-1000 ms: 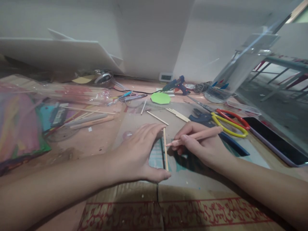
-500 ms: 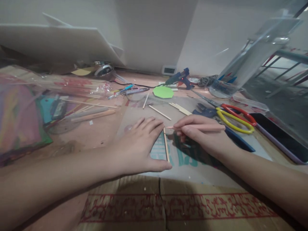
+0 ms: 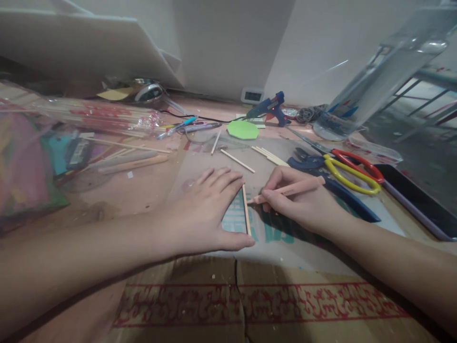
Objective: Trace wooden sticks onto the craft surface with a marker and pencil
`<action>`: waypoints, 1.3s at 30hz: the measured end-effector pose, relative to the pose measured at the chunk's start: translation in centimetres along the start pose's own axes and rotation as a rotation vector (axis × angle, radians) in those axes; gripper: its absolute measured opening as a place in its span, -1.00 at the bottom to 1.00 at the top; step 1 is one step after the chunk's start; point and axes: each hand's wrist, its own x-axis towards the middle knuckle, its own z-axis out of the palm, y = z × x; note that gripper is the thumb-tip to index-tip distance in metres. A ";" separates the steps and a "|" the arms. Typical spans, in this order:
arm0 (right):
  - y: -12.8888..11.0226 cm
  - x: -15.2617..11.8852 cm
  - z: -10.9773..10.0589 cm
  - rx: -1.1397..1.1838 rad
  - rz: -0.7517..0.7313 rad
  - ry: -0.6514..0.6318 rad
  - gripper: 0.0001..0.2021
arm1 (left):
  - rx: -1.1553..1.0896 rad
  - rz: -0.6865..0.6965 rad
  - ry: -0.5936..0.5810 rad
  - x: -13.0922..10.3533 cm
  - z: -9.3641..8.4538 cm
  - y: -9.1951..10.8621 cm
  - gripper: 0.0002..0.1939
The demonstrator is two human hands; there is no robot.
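Note:
A short wooden stick (image 3: 246,209) lies on a pale sheet (image 3: 200,162) with teal print. My left hand (image 3: 214,209) rests flat beside it, fingers spread, with the forefinger at its far end and the thumb at its near end. Pinched in my right hand (image 3: 289,197) is a pink pen (image 3: 300,186), its tip close to the right side of the stick. Farther back on the sheet lie another stick (image 3: 237,161), a small group of sticks (image 3: 271,156) and a green paper piece (image 3: 243,129).
Red-and-yellow-handled scissors (image 3: 352,174), blue pliers (image 3: 352,202) and a phone (image 3: 417,200) lie at right. Behind are a blue glue gun (image 3: 267,108) and a clear bottle (image 3: 367,85). Bagged sticks (image 3: 107,116) and a colourful bag (image 3: 28,166) sit at left.
My right hand has brought the pen tip nearer, down along the stick's right side, and the pen tilts more. My left hand stays on the stick. The view has shifted slightly.

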 end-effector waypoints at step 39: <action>0.6 -0.3 -0.4 0.174 0.021 -0.222 -0.76 | -0.001 -0.006 0.009 0.0 -0.1 0.1 0.05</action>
